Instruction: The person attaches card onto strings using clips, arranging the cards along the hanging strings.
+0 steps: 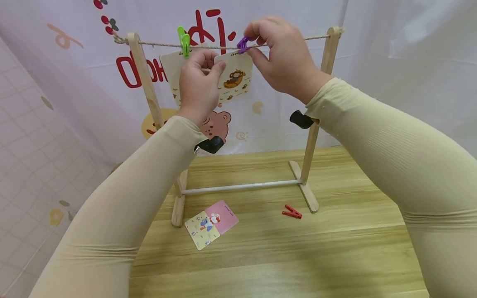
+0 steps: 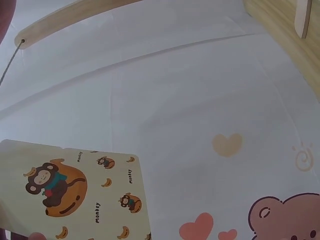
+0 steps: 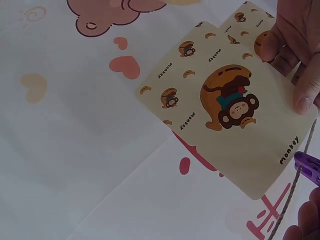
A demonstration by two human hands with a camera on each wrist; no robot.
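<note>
My left hand [image 1: 199, 85] pinches a cream card with a monkey on a banana [image 1: 237, 80] by its upper left edge, just under the twine [image 1: 158, 44]. A purple clothespin [image 1: 243, 44] sits at the twine by the card's top edge, its handles between the thumb and fingers of my right hand [image 1: 287, 60]. In the right wrist view, the clothespin's tip [image 3: 300, 157] meets the card's edge near the printed word. To the left, a green clothespin [image 1: 184, 43] holds a second cream card [image 1: 170, 74] on the twine, partly behind my left hand.
The twine spans two wooden posts [image 1: 143, 74] joined low down by a white rod [image 1: 242, 187]. On the wooden table [image 1: 261, 256] lie a pink card [image 1: 227, 217], a yellow patterned card [image 1: 201, 236] and a red clothespin [image 1: 292, 212]. A printed white cloth [image 1: 275, 136] hangs behind.
</note>
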